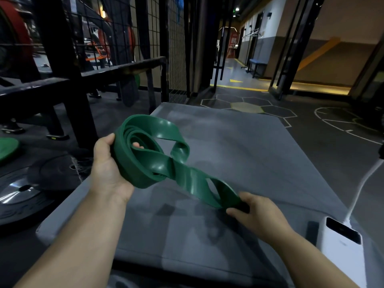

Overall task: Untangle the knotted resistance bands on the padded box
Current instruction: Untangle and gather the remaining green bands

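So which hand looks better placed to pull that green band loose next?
Probably the right hand: it pinches the band at its twisted end, free to draw it out. The left hand grips the coils, anchoring them.

The resistance band (pixel 158 163) is showing glossy dark green. The padded box (pixel 259 154) is looking grey. At four o'clock a white power bank (pixel 340 252) is carrying a black panel. At one o'clock the dark floor (pixel 315 146) is wearing white hexagon outlines, one hexagon (pixel 247 107) filled dull yellow. At nine o'clock a weight plate (pixel 7 147) is showing green.
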Motion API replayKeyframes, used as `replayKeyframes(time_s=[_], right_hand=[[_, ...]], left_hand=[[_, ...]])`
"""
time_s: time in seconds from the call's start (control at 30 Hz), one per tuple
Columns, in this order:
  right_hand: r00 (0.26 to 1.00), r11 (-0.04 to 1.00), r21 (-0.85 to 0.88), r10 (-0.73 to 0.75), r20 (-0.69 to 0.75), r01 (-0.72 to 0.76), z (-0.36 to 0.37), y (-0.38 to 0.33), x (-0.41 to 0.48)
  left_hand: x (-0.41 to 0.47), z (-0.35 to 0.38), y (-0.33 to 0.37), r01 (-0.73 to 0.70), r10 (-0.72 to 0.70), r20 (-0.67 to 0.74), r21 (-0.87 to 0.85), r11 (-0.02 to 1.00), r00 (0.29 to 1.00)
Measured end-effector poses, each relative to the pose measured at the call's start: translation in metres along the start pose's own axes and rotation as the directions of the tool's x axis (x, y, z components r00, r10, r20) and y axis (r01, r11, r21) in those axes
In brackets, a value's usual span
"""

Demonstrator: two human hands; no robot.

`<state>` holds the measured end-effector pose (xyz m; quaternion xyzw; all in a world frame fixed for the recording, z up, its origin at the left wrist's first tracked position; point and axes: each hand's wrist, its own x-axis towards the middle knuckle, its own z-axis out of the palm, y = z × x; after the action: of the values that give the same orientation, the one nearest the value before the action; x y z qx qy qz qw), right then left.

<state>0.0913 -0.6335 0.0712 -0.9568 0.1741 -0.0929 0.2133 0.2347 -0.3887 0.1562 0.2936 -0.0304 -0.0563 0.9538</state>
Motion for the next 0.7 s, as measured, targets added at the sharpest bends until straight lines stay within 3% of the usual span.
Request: replayKeyframes(time_s=[0.13, 0.23, 0.33, 0.4, 0.47, 0.53, 0.63, 0.7], right_hand=[[0.985, 0.971, 0.234, 0.075, -0.153, -0.037, -0.012, 0.002, 0.004], [0.931, 0.99, -0.102, -0.126, -0.343, 0.097, -0.018, 0.009, 0.005], [0.92, 0.953, -0.258, -0.237, -0.313, 0.158, -0.014, 0.007, 0.004], [0.956, 0.963, -0.241, -0.181, -0.23, 0.125, -0.008, 0.0, 0.002], [0.985, 0.983, -0.166, -0.103, -0.141, 0.079, -0.006, 0.002, 0.003], [0.996, 0.992, 0.096, -0.076, -0.049, 0.081, -0.011, 0.008, 0.003], [0.988, 0.793, 0.593, -0.151, -0.029, 0.139, -0.034, 0.018, 0.005], [0.978, 0.726, 0.665, -0.203, -0.034, 0.174, -0.05, 0.019, 0.002]], left_hand=[[0.0, 0.0, 0.002, -0.019, 0.019, -0.032, 0.011, 1.0, 0.999], [0.003, -0.003, 0.0, -0.02, 0.021, -0.051, 0.023, 1.0, 0.998], [0.005, -0.004, -0.004, -0.025, 0.027, -0.067, 0.031, 0.999, 0.997], [0.007, -0.004, -0.006, -0.025, 0.03, -0.082, 0.057, 0.998, 0.996], [0.009, -0.006, -0.008, -0.017, 0.024, -0.085, 0.074, 0.997, 0.996], [0.011, -0.009, -0.007, -0.019, 0.026, -0.098, 0.065, 0.998, 0.995], [0.019, -0.016, 0.0, -0.028, 0.033, -0.111, 0.051, 0.998, 0.993], [0.024, -0.02, 0.005, -0.032, 0.039, -0.098, 0.076, 0.997, 0.994]])
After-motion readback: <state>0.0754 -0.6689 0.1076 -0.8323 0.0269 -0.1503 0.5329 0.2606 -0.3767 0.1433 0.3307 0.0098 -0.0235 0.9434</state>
